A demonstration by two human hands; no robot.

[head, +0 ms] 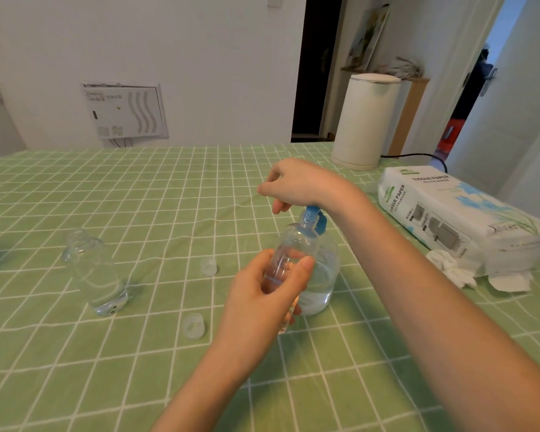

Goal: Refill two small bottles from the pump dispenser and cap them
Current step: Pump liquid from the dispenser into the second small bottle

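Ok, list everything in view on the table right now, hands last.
pump dispenser: one, clear with blue pump, centre
held bottle: one, clear, raised to the blue spout
standing bottle: one, clear, uncapped, left
caps: two, clear, loose between the bottles
tissue pack: one, white, right edge
crumpled tissue: one, white, beside the pack
canister: one, cream, far right
tablecloth: one, green checked
left hand: grips the held bottle
right hand: over the pump head
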